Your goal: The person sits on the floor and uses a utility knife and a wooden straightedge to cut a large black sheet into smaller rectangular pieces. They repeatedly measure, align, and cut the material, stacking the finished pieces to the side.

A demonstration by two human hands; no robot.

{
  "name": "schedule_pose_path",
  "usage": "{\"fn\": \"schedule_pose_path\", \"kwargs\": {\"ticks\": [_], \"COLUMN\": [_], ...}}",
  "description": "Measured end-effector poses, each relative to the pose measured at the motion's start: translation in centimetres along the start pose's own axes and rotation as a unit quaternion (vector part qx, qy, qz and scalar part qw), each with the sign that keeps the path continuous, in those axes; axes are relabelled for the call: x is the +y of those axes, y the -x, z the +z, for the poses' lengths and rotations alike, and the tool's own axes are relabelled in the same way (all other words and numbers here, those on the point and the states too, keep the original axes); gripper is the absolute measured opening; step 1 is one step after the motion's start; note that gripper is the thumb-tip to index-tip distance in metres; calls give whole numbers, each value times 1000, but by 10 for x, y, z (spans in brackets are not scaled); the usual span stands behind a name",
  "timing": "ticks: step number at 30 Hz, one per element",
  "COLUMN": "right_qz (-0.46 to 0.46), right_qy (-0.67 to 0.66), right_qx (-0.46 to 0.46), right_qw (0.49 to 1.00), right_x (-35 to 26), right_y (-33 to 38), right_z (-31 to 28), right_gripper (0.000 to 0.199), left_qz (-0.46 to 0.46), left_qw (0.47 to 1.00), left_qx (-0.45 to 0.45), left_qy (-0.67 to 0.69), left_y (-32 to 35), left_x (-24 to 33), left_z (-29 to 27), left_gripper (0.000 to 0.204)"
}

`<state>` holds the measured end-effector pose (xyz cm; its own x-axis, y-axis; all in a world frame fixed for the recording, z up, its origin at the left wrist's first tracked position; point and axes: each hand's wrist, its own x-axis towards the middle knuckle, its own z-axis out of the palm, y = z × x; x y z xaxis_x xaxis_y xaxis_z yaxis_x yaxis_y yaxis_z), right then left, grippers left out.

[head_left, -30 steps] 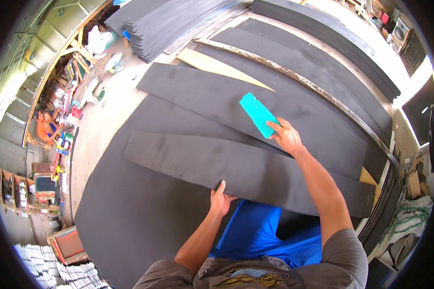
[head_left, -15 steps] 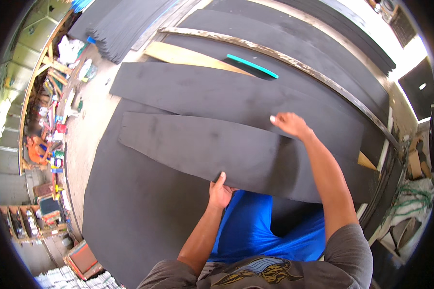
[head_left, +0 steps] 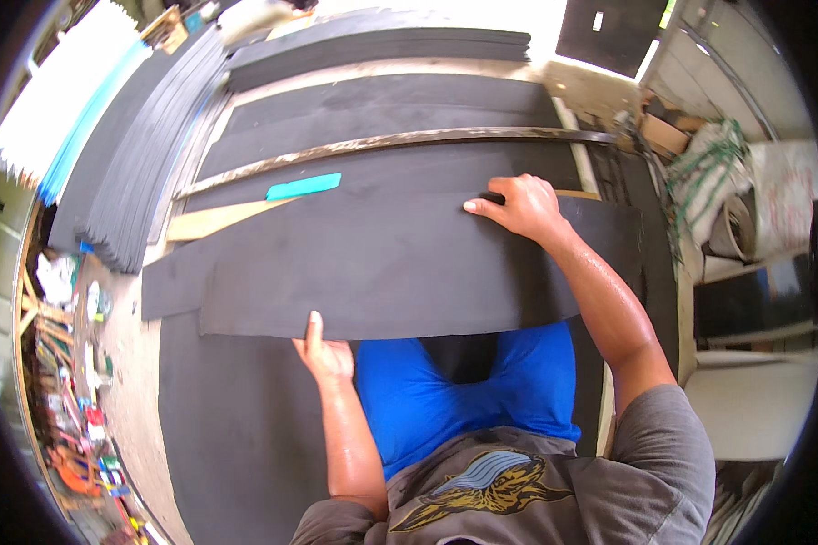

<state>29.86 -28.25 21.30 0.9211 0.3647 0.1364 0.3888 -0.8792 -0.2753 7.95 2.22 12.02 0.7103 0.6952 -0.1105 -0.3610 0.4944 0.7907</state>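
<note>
A long black foam-like sheet [head_left: 382,263] with a curved far edge lies across in front of me, its near edge over my lap. My left hand [head_left: 325,356] holds that near edge, thumb on top and fingers tucked beneath. At the far edge, right of the middle, my right hand [head_left: 523,204] has its thumb on the upper face and its fingers curled at the edge, partly hidden. Under the sheet, another black piece [head_left: 168,282] sticks out at the left. A turquoise strip [head_left: 304,186] rests just beyond, beside a tan wooden board [head_left: 232,218].
A weathered bar [head_left: 382,143] crosses beyond the sheets. Stacks of black sheets stand at the far left [head_left: 136,154] and the back [head_left: 382,47]. Cluttered tools and bottles [head_left: 77,400] line the left side. Sacks with green cord [head_left: 713,163] sit at the right.
My view has turned to the right. The sheet now lies more level across my lap. My right hand has closed at its far edge, while my left stays at the near edge.
</note>
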Motion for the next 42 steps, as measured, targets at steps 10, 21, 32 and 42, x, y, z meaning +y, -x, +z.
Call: {"fn": "schedule_pose_path", "kwargs": {"ticks": [10,21,32,42], "right_qz": [188,468,675,688], "right_qy": [103,130,137,59], "right_qx": [200,303,201,126], "right_qw": [956,820,697,712], "right_x": [54,191,251,298], "right_y": [210,461,600,674], "right_z": [-160,-155,-117,-23], "right_gripper": [65,70,71,74], "left_qz": [-91,-178,-449,-507], "left_qw": [960,839,588,374], "left_qx": [-263,-505,-619,-667], "left_qy": [31,-98,-263,-397], "left_y": [45,203,368,440], "left_x": [-12,-181,-322,-351], "left_z": [119,285,295,208], "left_gripper": [52,50,107,109]}}
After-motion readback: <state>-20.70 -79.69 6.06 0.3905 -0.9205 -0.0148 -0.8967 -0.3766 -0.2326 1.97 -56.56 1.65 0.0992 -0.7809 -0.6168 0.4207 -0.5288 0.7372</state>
